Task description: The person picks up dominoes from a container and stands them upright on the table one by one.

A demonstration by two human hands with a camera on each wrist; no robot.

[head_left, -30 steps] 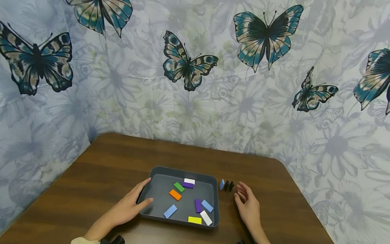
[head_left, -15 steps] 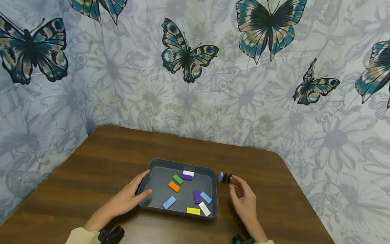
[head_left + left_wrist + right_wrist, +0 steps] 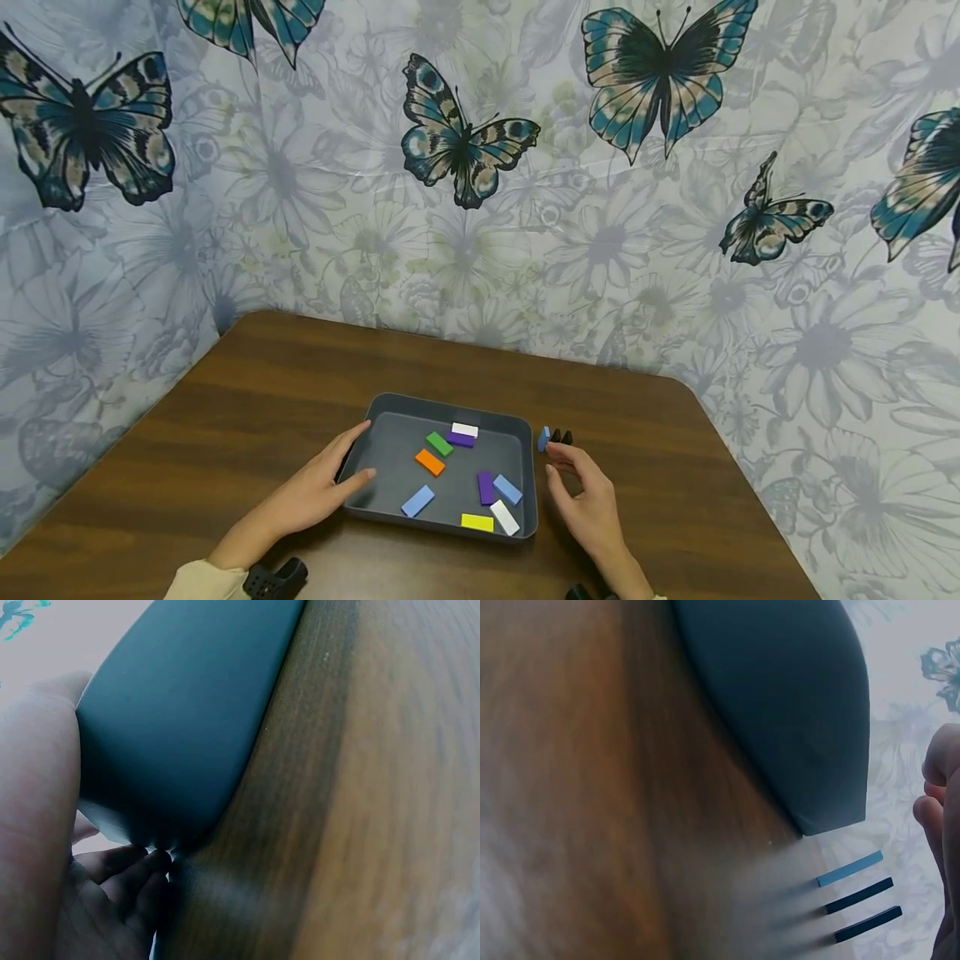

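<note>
A dark grey tray [image 3: 390, 492] lies on the wooden table in the head view. My left hand [image 3: 318, 482] grips its left side, thumb over the rim and fingers along the outer wall. Inside the tray lie several coloured domino tiles, among them an orange domino [image 3: 430, 462], a green domino [image 3: 439, 444] and a yellow domino [image 3: 477, 522]. Right of the tray a light blue domino [image 3: 850, 868] and two black dominoes [image 3: 860, 897] stand on edge in a row. My right hand [image 3: 588, 500] is close in front of them, fingers loosely bent, holding nothing.
The brown wooden table [image 3: 300, 367] reaches back to a wall covering [image 3: 337, 250] printed with butterflies and flowers. A light blue domino [image 3: 417, 501] and a white domino [image 3: 505, 517] lie toward the tray's near side. Dark wrist straps [image 3: 277, 579] show at the lower edge.
My right hand has moved left along the front of the standing dominoes. The left hand stays on the tray, and the dominoes keep their places. The head view has tilted slightly.
</note>
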